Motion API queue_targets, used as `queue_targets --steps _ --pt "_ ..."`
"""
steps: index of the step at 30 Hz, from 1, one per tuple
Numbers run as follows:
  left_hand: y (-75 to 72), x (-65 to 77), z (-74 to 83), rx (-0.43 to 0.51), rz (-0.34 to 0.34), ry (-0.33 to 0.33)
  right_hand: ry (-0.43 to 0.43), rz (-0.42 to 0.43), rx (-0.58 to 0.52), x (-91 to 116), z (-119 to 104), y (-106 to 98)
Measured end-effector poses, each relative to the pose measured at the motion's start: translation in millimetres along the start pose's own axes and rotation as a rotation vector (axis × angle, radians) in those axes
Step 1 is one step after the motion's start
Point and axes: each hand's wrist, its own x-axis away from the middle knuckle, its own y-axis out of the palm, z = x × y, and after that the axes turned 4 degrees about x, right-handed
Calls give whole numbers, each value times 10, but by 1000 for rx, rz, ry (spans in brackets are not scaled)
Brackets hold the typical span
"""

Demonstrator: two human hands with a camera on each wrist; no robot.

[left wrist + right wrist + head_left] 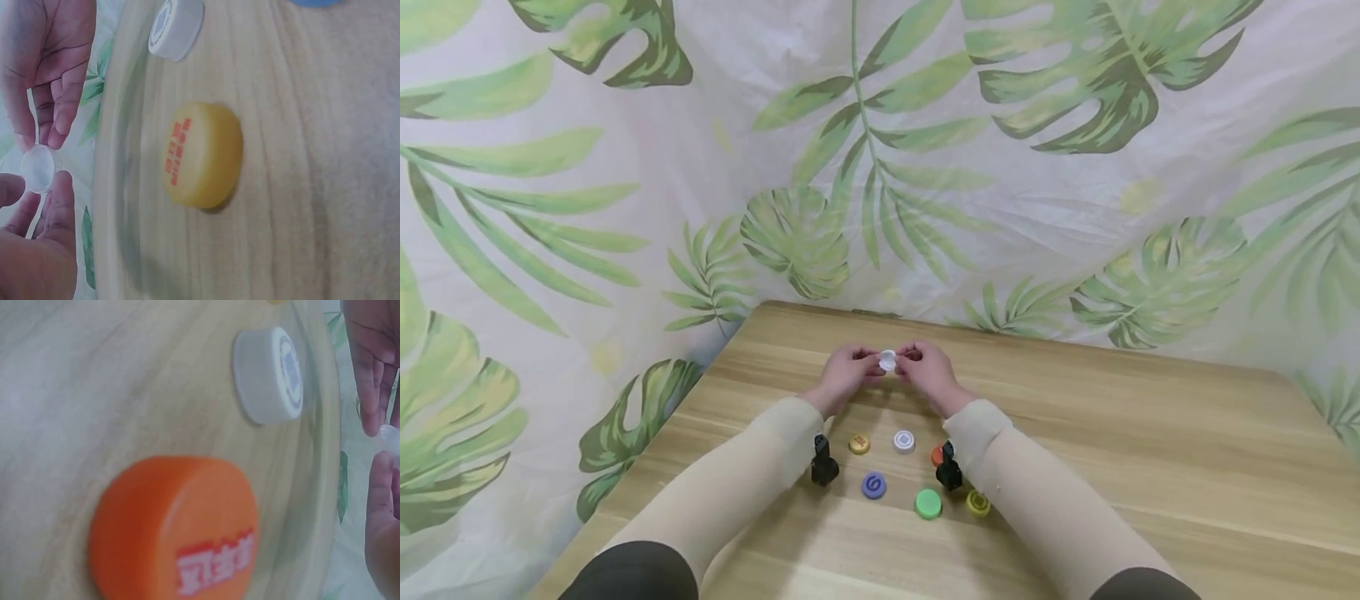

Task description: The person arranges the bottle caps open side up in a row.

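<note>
Over the far part of the wooden table, a white bottle cap (887,360) is held up between both hands, its hollow side toward the head camera. My left hand (844,377) pinches one edge with thumb and forefinger. From the opposite side, my right hand (929,373) pinches the other edge. The left wrist view shows the ribbed rim of this translucent cap (40,169) between the fingertips. Nearer on the table lie an amber cap (860,443) with red print and a white cap (904,441) with a printed top.
Also on the wooden table (1150,467) are a blue-purple cap (874,485), a green cap (928,503), a yellow cap (978,503) and an orange cap (181,531), the last partly behind the right wrist camera (949,468). A leaf-patterned cloth (910,167) hangs behind the table.
</note>
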Motion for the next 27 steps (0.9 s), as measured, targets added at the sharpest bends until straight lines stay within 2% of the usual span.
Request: queue_targets --steps 5,11,13,19,27 --pt "-6 -22 3 -33 -3 -29 79 -20 -45 -36 3 -13" --pt "-19 -45 8 -18 -7 -97 219 -107 -240 -89 30 -54" --pt "-15 -57 8 -13 -19 -117 259 -123 -271 -95 43 -69" --pt "-2 -97 -27 13 -63 -167 309 -130 -269 -99 96 -79" --pt "-3 -125 -38 28 -117 -254 339 -133 -181 -104 161 -81"
